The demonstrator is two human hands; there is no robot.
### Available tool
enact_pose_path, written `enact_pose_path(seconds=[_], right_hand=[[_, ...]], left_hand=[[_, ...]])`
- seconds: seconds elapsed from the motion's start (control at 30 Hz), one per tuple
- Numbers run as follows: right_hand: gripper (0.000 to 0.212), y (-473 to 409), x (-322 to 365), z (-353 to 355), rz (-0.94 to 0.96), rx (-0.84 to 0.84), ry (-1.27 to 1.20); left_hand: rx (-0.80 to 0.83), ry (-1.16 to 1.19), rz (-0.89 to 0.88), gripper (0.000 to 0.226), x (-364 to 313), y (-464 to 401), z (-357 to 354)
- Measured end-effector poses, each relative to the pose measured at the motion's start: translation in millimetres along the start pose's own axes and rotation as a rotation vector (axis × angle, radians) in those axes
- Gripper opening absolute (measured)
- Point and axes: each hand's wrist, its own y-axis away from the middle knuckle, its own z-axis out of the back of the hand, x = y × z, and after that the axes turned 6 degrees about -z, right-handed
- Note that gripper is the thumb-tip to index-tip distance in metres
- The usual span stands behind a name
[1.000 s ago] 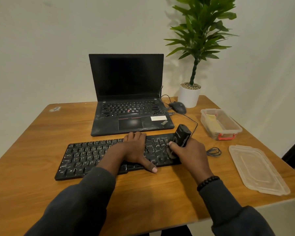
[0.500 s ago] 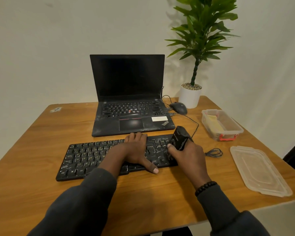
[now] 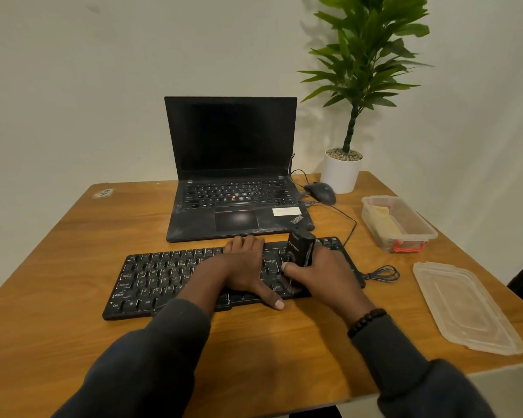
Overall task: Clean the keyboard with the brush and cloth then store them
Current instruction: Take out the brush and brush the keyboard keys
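A black keyboard (image 3: 163,276) lies across the wooden table (image 3: 73,342) in front of the laptop. My left hand (image 3: 248,273) rests flat on the keyboard's middle, fingers straight, thumb at its front edge. My right hand (image 3: 323,279) grips a black brush (image 3: 299,250) held upright, its bristle end down on the keys at the keyboard's right part. A yellow cloth (image 3: 384,221) lies inside the clear plastic box (image 3: 417,233) at the right.
An open black laptop (image 3: 233,188) stands behind the keyboard, with a mouse (image 3: 320,191) and a potted plant (image 3: 344,173) to its right. The box's clear lid (image 3: 465,306) lies near the table's right edge. A coiled cable (image 3: 381,274) sits right of the keyboard.
My right hand has carried the brush leftward along the keys, closer to my left hand. My left hand stays on the keyboard.
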Motion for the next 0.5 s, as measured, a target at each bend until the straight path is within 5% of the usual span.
enact_pose_path(seconds=[0.17, 0.27, 0.4, 0.5], right_hand=[[0.026, -7.9, 3.7, 15.0, 0.033, -0.079, 0.256], [0.025, -7.5, 7.8, 8.2, 0.093, 0.08, 0.155], [0.028, -11.8, 14.2, 9.3, 0.097, -0.077, 0.321], [0.026, -14.6, 12.4, 10.2, 0.096, -0.003, 0.224]], left_hand=[[0.0, -0.01, -0.009, 0.143, 1.6, -2.2, -0.8], [-0.004, 0.006, -0.003, 0.142, 2.7, -2.3, -1.1], [-0.002, 0.007, 0.005, 0.145, 2.3, -3.1, -1.3], [-0.003, 0.011, 0.004, 0.145, 2.3, -2.2, -1.2]])
